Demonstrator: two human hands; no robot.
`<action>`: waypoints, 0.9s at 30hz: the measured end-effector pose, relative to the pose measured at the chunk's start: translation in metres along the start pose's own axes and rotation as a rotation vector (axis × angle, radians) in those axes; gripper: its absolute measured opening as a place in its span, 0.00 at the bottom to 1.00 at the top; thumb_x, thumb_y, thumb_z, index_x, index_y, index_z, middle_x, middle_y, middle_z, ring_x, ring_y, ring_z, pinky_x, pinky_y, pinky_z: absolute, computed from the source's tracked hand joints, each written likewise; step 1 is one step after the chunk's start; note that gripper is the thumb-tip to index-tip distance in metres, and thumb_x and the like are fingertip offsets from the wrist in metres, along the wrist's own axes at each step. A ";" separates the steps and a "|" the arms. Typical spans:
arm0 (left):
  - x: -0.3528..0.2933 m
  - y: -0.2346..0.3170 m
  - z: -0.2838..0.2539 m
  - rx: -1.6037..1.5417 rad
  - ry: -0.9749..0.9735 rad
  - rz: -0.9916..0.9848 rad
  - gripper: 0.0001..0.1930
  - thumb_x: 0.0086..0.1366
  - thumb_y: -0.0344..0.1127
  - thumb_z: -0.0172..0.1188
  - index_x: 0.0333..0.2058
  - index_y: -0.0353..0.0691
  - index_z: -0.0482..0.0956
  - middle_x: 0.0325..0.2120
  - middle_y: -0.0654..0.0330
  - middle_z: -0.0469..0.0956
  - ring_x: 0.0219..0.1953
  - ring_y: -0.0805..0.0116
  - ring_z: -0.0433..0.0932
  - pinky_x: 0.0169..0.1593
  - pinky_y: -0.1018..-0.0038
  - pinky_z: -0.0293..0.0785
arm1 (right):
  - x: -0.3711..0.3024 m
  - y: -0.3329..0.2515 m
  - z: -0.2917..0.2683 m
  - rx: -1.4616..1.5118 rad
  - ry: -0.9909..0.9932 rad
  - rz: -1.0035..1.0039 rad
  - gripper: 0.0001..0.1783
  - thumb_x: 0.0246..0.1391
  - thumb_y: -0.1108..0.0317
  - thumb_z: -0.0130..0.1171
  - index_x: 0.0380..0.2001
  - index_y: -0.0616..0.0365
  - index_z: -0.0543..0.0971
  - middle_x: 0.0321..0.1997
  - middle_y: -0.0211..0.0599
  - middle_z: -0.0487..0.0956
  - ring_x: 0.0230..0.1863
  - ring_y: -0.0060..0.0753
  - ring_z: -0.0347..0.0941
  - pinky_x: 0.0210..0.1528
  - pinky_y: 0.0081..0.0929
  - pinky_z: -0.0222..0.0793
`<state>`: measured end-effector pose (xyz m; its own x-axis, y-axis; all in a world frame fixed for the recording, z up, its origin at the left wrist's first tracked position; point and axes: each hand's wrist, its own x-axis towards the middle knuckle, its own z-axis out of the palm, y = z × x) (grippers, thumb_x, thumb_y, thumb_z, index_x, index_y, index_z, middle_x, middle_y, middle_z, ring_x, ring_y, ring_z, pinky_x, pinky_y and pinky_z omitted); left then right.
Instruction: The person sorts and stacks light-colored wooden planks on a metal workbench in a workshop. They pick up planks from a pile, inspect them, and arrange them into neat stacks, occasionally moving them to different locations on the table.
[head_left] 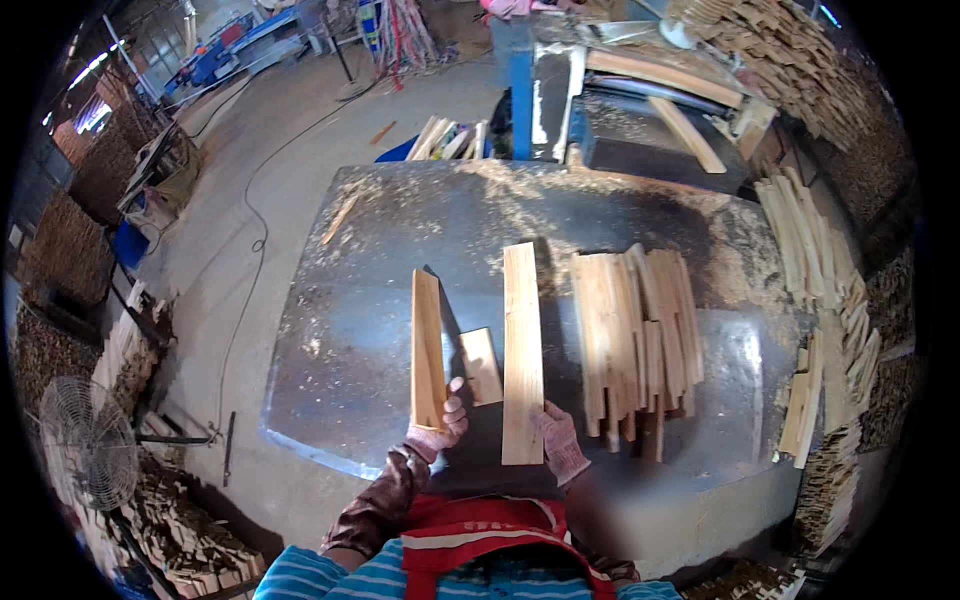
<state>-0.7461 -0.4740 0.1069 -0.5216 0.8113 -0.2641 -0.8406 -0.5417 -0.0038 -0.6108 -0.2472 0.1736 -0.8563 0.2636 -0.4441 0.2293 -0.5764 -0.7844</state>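
In a pale glove, my left hand [447, 423] is closed round the near end of a wooden slat [426, 340], which is tilted up off the dark metal table [350, 290]. My right hand [560, 443], gloved too, grips the edge of a wider, flat wooden board [522, 350] near its lower end. Between the two pieces a short wooden block [481, 366] lies on the table. Right of the board is a pile of narrow wooden strips [635, 340], laid side by side lengthwise.
Sawdust and shavings cover the table's far part. Behind it stands a machine [640, 130] with wood pieces on it. Stacked strips [815, 240] line the right side. A fan [90, 440] stands at left, and a cable [258, 200] crosses the floor.
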 end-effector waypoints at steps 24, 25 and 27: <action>-0.128 0.148 -0.063 0.992 0.885 0.202 0.22 0.55 0.36 0.68 0.48 0.32 0.79 0.39 0.57 0.82 0.39 0.63 0.82 0.45 0.68 0.79 | 0.052 -0.029 -0.029 -1.841 0.608 -0.307 0.38 0.55 0.46 0.56 0.62 0.61 0.68 0.68 0.52 0.65 0.71 0.54 0.56 0.71 0.53 0.49; -0.147 0.175 -0.089 1.077 1.076 0.163 0.21 0.54 0.37 0.69 0.46 0.33 0.81 0.38 0.58 0.82 0.38 0.65 0.82 0.44 0.71 0.79 | 0.046 -0.028 -0.042 -1.848 0.634 -0.148 0.42 0.55 0.46 0.55 0.66 0.61 0.63 0.72 0.52 0.58 0.74 0.56 0.48 0.73 0.56 0.40; -0.175 0.203 -0.113 1.320 1.144 0.095 0.23 0.53 0.42 0.71 0.45 0.34 0.82 0.38 0.55 0.83 0.41 0.59 0.82 0.47 0.66 0.78 | 0.027 -0.017 -0.069 -1.955 0.581 -0.045 0.45 0.56 0.46 0.54 0.70 0.62 0.58 0.76 0.52 0.51 0.76 0.59 0.41 0.74 0.58 0.32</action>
<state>-0.8088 -0.7504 0.0437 -0.7036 -0.0747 -0.7067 -0.6639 0.4239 0.6161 -0.6061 -0.1770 0.1447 -0.7472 0.6447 -0.1618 0.6454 0.7618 0.0550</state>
